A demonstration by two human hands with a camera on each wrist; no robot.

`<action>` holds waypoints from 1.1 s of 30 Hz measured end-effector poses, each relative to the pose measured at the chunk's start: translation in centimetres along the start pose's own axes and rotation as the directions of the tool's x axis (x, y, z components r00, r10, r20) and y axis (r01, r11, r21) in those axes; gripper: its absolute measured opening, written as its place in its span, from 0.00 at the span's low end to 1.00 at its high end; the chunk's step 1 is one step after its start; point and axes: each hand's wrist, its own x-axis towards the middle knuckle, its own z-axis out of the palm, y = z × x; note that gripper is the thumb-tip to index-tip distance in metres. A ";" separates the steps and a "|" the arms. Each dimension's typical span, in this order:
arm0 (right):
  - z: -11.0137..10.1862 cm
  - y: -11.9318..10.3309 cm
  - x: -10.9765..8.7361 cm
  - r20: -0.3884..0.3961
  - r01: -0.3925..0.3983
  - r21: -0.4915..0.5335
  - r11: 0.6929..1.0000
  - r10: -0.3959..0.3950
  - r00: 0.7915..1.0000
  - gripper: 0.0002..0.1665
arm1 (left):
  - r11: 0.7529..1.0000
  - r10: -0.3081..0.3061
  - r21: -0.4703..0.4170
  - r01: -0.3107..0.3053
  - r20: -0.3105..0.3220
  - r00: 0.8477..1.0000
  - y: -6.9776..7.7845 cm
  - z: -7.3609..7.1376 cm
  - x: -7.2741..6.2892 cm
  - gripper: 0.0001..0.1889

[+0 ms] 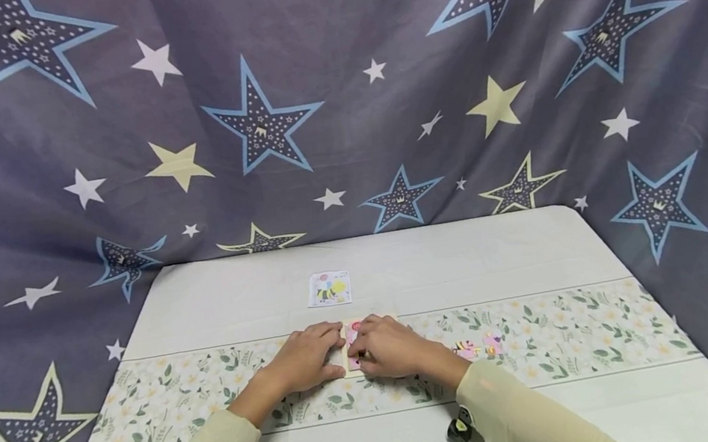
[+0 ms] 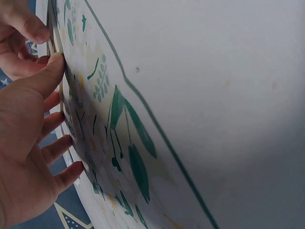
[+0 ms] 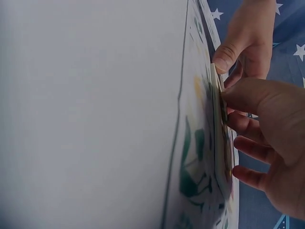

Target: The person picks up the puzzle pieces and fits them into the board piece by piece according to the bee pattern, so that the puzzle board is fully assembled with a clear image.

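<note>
A thin, pale-rimmed puzzle board (image 1: 357,374) with pink pieces in it lies on the table between the two hands. At its left edge is my left hand (image 1: 308,357), thumb (image 2: 51,71) against the near corner and the other fingers loosely extended with their tips low by the tabletop. Over the board, my right hand (image 1: 391,348) pinches a small dark-marked puzzle piece (image 1: 365,355) between thumb and fingers, close to the board's surface. The right hand hides most of the board. In the right wrist view the board (image 3: 218,129) shows edge-on beside the right fingers.
Loose pink puzzle pieces (image 1: 465,349) with a bee pattern lie right of the right forearm. Behind the board lies a picture card (image 1: 328,289) with a bee. A floral strip (image 1: 567,334) crosses the white table (image 1: 468,258); a starry curtain (image 1: 342,139) hangs around it.
</note>
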 end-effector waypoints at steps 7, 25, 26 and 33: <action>0.1 -0.1 0.1 -0.001 0.006 -0.042 0.999 -0.006 1.000 0.12 | 1.000 -0.005 -0.007 0.005 0.004 1.000 0.0 -0.1 0.0 0.28; 0.0 0.1 -0.3 0.023 0.036 -0.025 0.999 -0.036 0.999 0.10 | 1.000 -0.008 -0.006 0.008 -0.003 1.000 0.0 0.1 0.0 0.27; -0.1 0.1 -0.4 0.026 0.036 -0.017 0.999 -0.036 0.999 0.11 | 1.000 -0.006 -0.003 0.006 -0.004 1.000 0.0 0.1 0.0 0.27; -1.1 0.6 -1.4 0.010 0.024 0.062 0.998 -0.024 1.000 0.13 | 1.000 -0.007 -0.005 0.007 -0.009 1.000 0.0 0.2 0.0 0.27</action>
